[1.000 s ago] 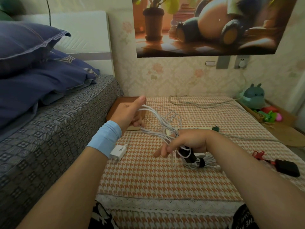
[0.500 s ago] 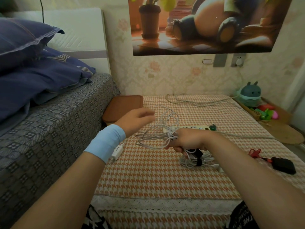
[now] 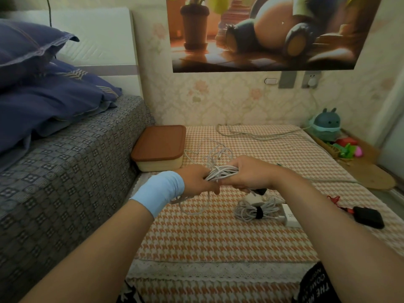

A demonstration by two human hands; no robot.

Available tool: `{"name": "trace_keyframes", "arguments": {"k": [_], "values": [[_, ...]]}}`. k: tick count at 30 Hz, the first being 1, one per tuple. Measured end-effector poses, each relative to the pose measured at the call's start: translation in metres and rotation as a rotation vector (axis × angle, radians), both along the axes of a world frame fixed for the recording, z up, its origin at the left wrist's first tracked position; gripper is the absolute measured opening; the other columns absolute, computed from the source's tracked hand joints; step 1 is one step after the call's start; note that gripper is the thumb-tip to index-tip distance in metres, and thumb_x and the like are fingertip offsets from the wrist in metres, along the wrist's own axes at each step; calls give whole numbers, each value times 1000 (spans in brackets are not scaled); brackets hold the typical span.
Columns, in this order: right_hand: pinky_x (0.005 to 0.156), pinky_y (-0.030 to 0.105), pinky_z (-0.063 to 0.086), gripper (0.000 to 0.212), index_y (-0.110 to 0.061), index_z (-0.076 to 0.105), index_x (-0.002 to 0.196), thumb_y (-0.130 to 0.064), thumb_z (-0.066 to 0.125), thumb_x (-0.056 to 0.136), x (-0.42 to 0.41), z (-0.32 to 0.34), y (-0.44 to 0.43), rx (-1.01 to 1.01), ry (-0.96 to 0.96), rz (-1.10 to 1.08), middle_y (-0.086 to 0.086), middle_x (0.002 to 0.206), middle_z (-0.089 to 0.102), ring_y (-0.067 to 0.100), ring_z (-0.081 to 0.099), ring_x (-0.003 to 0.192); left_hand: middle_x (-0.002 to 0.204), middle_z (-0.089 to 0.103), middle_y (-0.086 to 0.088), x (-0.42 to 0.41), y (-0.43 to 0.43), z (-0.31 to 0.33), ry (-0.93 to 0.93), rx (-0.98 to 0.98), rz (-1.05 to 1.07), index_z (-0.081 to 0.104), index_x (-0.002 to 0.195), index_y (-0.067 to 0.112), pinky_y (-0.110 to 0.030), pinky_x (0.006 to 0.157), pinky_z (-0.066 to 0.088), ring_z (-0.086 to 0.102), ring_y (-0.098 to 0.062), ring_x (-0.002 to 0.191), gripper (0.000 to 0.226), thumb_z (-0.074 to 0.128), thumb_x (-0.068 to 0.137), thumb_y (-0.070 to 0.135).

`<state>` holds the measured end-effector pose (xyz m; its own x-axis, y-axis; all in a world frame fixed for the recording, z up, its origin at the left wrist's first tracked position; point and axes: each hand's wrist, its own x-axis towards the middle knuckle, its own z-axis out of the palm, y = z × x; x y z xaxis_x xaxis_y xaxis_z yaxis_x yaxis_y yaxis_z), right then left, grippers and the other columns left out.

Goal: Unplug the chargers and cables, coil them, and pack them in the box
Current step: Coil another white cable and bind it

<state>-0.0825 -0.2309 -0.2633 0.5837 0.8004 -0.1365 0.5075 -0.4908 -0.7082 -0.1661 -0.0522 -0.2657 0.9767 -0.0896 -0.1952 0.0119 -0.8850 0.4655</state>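
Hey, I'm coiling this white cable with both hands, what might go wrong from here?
Loose loops still trail from the white cable between your left hand and right hand; they may tangle or spring apart. The box still has its lid on, so you'll probably need a free hand to open it.

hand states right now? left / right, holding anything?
Left hand: closed on one end of the white cable bundle.
Right hand: closed around the same bundle, coils gathered in its fist.
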Motion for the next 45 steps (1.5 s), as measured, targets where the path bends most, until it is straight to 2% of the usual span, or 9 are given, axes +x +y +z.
{"name": "trace_keyframes", "arguments": {"k": [6,11,14,17,22,26,34,40,45], "values": [[70,26,51,31,-2,71,102,-32,69,96,0,-2,-9,-79,120,52,4,78,73,17,65,66,76,74,-2,2,6,-11,143,-134,-1,66,92,18,-33,74,58,70,-18,72,19,58,95,35],[108,52,46,56,-6,71,113,-53,71,82,2,-12,-7,-55,254,103,18,111,71,36,66,108,88,71,0,4,-1,-6,42,-35,29,71,99,16,-33,64,60,69,-24,77,28,60,93,41],[98,40,52,56,-18,72,114,-64,57,84,-2,-13,0,97,390,11,6,110,74,26,69,103,72,66,1,1,-6,0,8,170,12,70,79,19,-28,58,51,59,-17,58,32,57,92,45],[79,38,50,46,-20,75,97,-63,69,82,-2,-16,8,82,96,-29,13,97,73,21,64,83,62,62,3,3,-3,0,36,195,41,70,78,20,-27,59,50,57,-14,53,25,59,92,37],[84,34,58,15,-19,81,101,-27,71,94,-2,-15,11,213,144,-188,-9,89,78,19,71,82,69,74,1,2,15,-2,83,-135,96,71,80,13,-20,63,55,71,-13,64,14,67,91,22],[90,43,60,16,-13,80,103,-8,68,93,-4,-10,16,252,201,-261,7,93,79,28,75,91,76,75,-7,-2,21,0,39,-421,137,72,90,8,-22,65,56,73,-19,68,5,70,89,12],[58,17,47,11,-5,78,72,-12,72,77,-7,-14,22,327,-165,-503,0,72,76,2,65,54,73,56,-7,9,22,-1,-56,-114,221,69,101,12,-32,55,56,55,-22,61,32,65,90,42],[56,33,57,11,-12,71,90,-9,61,87,-12,-10,23,400,-18,-429,9,75,66,17,57,56,72,51,-4,7,23,-2,-36,-116,197,67,95,16,-28,52,49,50,-19,60,34,57,93,48],[84,37,59,20,-14,79,96,-8,60,94,-3,-5,11,370,34,-211,11,89,75,23,71,82,54,40,1,-3,30,2,-99,-283,170,67,84,14,-30,52,49,41,-13,47,31,54,97,39]]}}
